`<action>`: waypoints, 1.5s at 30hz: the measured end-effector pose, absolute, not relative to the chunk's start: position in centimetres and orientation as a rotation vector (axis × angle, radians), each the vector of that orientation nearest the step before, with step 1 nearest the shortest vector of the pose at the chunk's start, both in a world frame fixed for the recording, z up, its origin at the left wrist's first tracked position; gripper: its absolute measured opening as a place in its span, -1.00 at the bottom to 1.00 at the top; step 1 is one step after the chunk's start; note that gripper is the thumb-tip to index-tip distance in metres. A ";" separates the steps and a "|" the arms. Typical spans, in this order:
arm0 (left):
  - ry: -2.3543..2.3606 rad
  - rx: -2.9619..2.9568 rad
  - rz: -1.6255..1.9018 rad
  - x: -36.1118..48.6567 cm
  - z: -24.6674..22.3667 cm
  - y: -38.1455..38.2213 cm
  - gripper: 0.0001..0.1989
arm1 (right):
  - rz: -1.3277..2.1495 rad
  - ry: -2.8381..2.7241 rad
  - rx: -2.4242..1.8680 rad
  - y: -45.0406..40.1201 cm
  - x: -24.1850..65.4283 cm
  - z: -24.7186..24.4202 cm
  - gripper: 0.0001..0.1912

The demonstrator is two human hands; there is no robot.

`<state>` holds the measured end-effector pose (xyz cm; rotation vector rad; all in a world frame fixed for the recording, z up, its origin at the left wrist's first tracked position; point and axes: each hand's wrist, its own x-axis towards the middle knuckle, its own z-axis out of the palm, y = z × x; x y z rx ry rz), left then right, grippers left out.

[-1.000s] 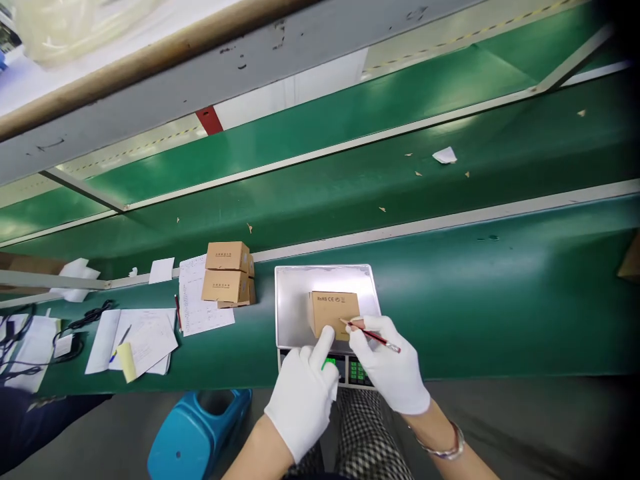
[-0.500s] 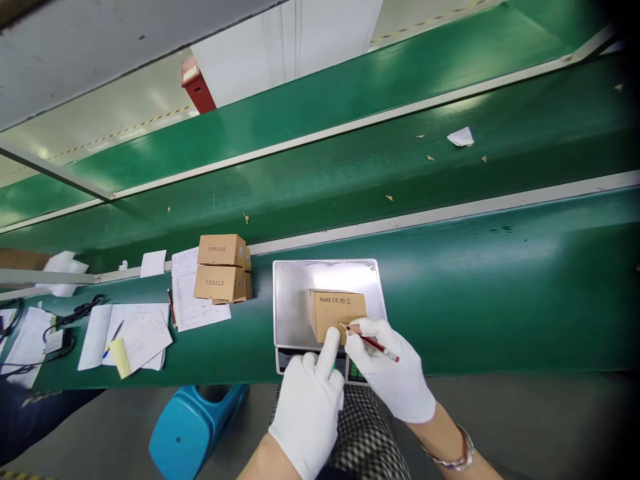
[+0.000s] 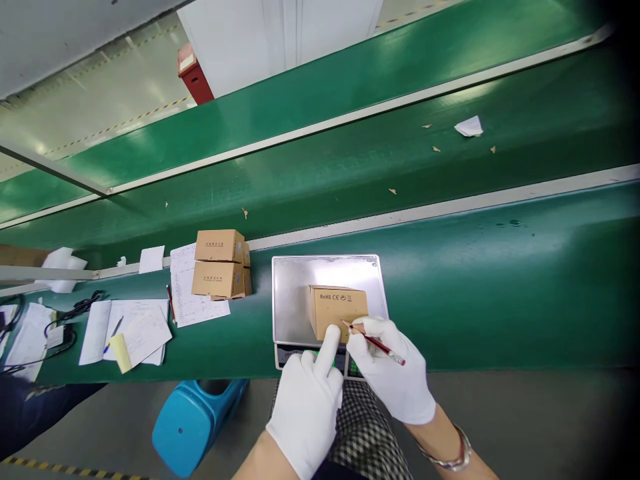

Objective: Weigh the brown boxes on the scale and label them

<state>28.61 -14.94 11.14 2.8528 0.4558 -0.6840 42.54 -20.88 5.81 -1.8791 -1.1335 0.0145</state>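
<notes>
A small brown cardboard box (image 3: 337, 308) with printed marks stands on the metal plate of a scale (image 3: 291, 300). My left hand (image 3: 309, 400), in a white glove, touches the box's near edge with its outstretched index finger; its other fingers are partly bent and nothing shows in them. In my gloved right hand (image 3: 393, 370) is a dark red pencil (image 3: 380, 345), pinched between thumb and fingers, its tip at the box's face. Both hands partly cover the scale's front display.
Stacked small boxes (image 3: 217, 279) stand left of the scale on a written sheet (image 3: 183, 290). Farther left lie an open notebook (image 3: 95, 337), another pencil (image 3: 171, 303) and black cables (image 3: 83, 307). A blue stool (image 3: 183, 427) is below the bench. A person's dark sleeve shows at lower left.
The view has shifted slightly. The pencil tip is still at the box's face, and both hands keep nearly the same pose.
</notes>
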 end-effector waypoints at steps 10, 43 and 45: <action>0.451 2.884 -0.583 28.1 10.6 -15.1 -0.94 | -0.003 -1.132 -1.899 -20.9 42.6 5.8 -0.90; 0.503 2.855 -0.574 27.7 9.7 -15.4 -0.93 | 0.016 -0.998 -1.950 -20.8 42.3 6.2 -0.86; 0.509 2.838 -0.579 27.6 9.6 -15.4 -0.91 | 0.002 -1.016 -1.955 -20.8 42.2 6.1 -0.86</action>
